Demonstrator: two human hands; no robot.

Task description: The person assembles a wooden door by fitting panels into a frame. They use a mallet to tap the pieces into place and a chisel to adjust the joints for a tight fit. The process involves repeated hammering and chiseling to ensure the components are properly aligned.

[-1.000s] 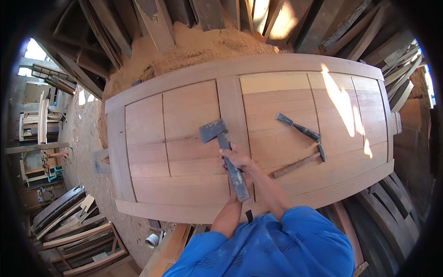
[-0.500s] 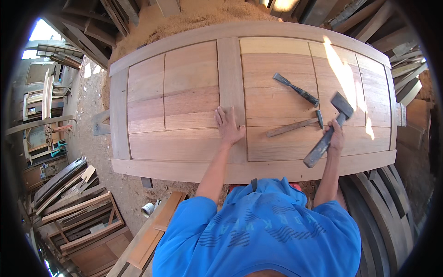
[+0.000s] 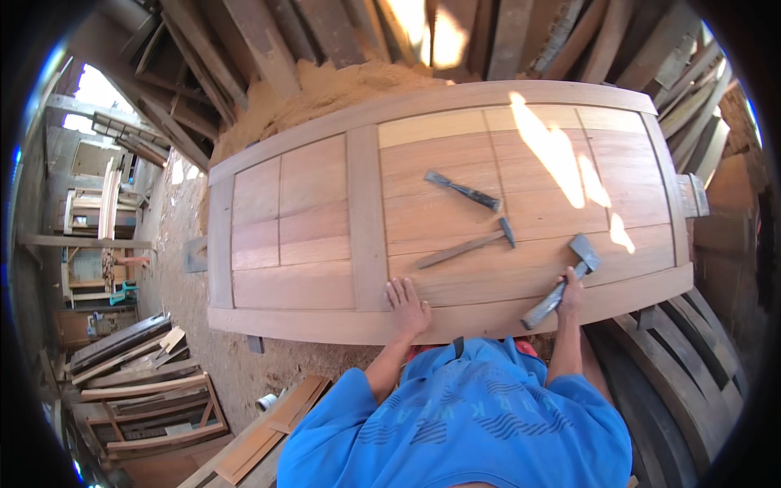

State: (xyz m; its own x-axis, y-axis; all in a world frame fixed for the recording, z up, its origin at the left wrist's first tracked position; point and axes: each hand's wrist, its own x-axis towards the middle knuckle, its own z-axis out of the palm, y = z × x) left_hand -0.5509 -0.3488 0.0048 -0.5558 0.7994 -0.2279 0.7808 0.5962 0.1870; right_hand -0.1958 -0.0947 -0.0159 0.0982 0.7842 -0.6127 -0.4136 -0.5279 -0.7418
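Since half a second ago little has moved: the right hand (image 3: 569, 291) keeps its closed grip on the hatchet (image 3: 561, 281) near the door's (image 3: 325, 220) right end, with the head now laid lower against the boards, and the left hand (image 3: 407, 307) stays flat and open, fingers spread, on the near rail, holding nothing. The hatchet has a dull grey wedge-shaped metal head and a dark, straight handle that slants down to the left past the door's near edge; the hand wraps the handle just under the head. The door is bare, reddish-brown wood, a broad panel of smooth planks in a paler frame, with an upright rail dividing left from right and sunlight streaking its right part. Well apart from the hands, a hammer (image 3: 468, 246) with a slim wooden handle lies on the planks, and beyond it a dark chisel (image 3: 462, 190). Fine tan sawdust (image 3: 325, 93) is heaped at the far edge, against rough stacked timber.
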